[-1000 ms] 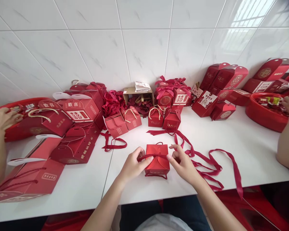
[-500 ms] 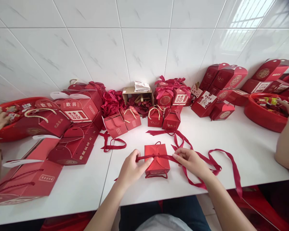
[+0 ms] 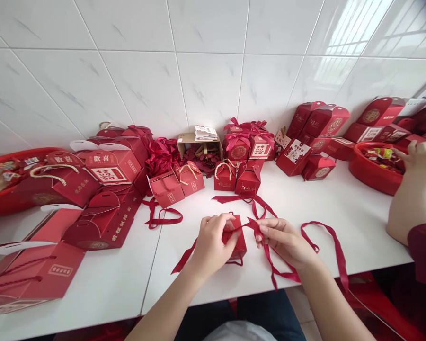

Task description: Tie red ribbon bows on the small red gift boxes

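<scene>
The left hand (image 3: 213,242) has shifted over the red box (image 3: 240,248), pinching the ribbon (image 3: 252,227). The right hand (image 3: 283,237), alongside, pinches the ribbon too.

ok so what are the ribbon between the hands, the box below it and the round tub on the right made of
Ribbon: fabric, perhaps satin, with a slight sheen; it twists softly and drapes.
Box: likely thin card, smooth, with flat panels and crisp edges.
Round tub: probably plastic; its curved wall is smooth and evenly red.
</scene>
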A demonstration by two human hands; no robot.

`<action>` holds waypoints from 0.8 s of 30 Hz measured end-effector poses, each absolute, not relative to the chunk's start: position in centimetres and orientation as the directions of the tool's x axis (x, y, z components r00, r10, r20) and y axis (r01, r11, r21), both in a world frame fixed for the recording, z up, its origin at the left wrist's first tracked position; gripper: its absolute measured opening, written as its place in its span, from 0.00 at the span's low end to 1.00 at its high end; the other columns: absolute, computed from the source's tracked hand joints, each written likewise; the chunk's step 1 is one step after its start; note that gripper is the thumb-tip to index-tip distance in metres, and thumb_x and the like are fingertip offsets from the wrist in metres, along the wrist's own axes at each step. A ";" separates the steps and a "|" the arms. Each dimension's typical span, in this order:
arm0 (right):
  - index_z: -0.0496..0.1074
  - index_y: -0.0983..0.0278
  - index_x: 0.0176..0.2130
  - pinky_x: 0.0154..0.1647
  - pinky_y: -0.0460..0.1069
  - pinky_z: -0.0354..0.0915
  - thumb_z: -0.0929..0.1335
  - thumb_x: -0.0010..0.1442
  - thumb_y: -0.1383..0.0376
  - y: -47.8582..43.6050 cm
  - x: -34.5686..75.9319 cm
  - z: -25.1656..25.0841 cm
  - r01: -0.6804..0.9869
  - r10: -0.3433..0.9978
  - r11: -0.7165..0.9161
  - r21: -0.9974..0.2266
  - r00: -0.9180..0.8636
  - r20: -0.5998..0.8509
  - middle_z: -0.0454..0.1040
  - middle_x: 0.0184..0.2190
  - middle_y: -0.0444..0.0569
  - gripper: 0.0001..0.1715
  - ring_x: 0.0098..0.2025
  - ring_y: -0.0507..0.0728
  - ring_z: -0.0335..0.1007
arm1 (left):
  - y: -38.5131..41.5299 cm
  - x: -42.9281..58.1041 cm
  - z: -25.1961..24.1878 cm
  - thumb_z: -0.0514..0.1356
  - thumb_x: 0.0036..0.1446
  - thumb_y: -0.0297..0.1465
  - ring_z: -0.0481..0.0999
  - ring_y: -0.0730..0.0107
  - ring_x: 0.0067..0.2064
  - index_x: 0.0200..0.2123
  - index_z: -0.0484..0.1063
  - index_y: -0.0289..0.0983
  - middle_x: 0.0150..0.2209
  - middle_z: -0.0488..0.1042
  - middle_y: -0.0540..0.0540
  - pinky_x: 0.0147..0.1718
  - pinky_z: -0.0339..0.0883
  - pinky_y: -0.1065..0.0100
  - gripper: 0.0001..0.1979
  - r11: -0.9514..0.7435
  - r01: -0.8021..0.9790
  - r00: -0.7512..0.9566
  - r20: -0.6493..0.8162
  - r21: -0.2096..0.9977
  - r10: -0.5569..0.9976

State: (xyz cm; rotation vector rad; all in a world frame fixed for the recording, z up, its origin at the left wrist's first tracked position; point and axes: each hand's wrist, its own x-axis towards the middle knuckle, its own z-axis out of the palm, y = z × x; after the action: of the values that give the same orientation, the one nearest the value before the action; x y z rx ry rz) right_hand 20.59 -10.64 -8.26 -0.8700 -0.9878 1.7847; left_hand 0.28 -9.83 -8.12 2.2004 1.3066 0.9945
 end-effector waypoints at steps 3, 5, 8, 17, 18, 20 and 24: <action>0.76 0.64 0.37 0.36 0.48 0.66 0.73 0.55 0.62 -10.9 20.4 -8.3 -0.335 0.935 -0.252 -0.908 -0.326 -0.140 0.75 0.27 0.45 0.10 0.29 0.51 0.70 | -9.2 0.4 -8.4 0.56 0.56 0.25 0.74 0.62 0.35 0.41 0.65 0.42 0.30 0.76 0.50 0.40 0.62 0.59 0.10 -0.476 0.615 0.242 0.425 0.628 0.872; 0.75 0.64 0.36 0.34 0.47 0.65 0.73 0.55 0.61 -11.0 20.1 -8.4 -0.267 0.948 -0.221 -0.938 -0.283 -0.143 0.74 0.27 0.45 0.10 0.29 0.50 0.69 | -9.0 0.3 -8.4 0.56 0.55 0.25 0.74 0.62 0.34 0.39 0.66 0.42 0.29 0.76 0.50 0.39 0.62 0.60 0.09 -0.472 0.633 0.206 0.453 0.614 0.867; 0.74 0.64 0.35 0.30 0.45 0.62 0.72 0.56 0.57 -11.0 19.1 -8.7 -0.117 0.973 -0.151 -0.982 -0.194 -0.127 0.69 0.23 0.42 0.12 0.27 0.49 0.64 | -9.0 0.2 -8.4 0.57 0.55 0.28 0.74 0.63 0.32 0.38 0.67 0.41 0.28 0.76 0.51 0.39 0.62 0.61 0.06 -0.480 0.647 0.182 0.491 0.592 0.852; 0.75 0.62 0.36 0.33 0.49 0.62 0.66 0.61 0.59 -9.9 15.2 -9.6 0.142 0.971 0.124 -0.982 -0.220 0.091 0.69 0.26 0.45 0.11 0.30 0.53 0.64 | -9.5 -0.3 -8.1 0.57 0.56 0.30 0.73 0.66 0.32 0.41 0.65 0.40 0.28 0.75 0.52 0.41 0.62 0.61 0.08 -0.459 0.628 0.136 0.493 0.628 0.859; 0.75 0.62 0.34 0.35 0.49 0.63 0.65 0.61 0.59 -9.9 14.9 -9.7 0.167 0.971 0.169 -0.971 -0.196 0.136 0.70 0.29 0.46 0.11 0.33 0.54 0.66 | -9.6 -0.7 -8.0 0.57 0.56 0.30 0.73 0.65 0.33 0.42 0.65 0.40 0.29 0.75 0.51 0.42 0.62 0.60 0.09 -0.454 0.604 0.145 0.469 0.656 0.871; 0.74 0.62 0.33 0.39 0.50 0.64 0.65 0.62 0.61 -9.8 14.6 -9.8 0.198 0.967 0.238 -0.951 -0.141 0.213 0.71 0.33 0.48 0.11 0.37 0.56 0.68 | -9.8 -1.7 -7.9 0.57 0.55 0.29 0.73 0.65 0.37 0.43 0.65 0.41 0.33 0.74 0.50 0.44 0.63 0.61 0.11 -0.433 0.528 0.175 0.406 0.730 0.897; 0.71 0.62 0.34 0.38 0.49 0.65 0.63 0.64 0.61 -9.7 14.6 -10.3 0.216 0.964 0.254 -0.943 -0.138 0.228 0.72 0.33 0.47 0.11 0.36 0.55 0.68 | -9.6 -3.9 -8.7 0.57 0.54 0.30 0.72 0.64 0.44 0.40 0.66 0.41 0.39 0.72 0.48 0.47 0.62 0.62 0.08 -0.251 0.420 0.111 0.225 0.872 0.968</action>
State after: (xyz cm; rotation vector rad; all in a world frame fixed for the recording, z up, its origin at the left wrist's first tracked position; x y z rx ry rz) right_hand 14.59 -9.70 -10.29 -1.1317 -1.5681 0.9821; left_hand -3.94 -9.62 -8.73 1.7565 1.3569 1.1003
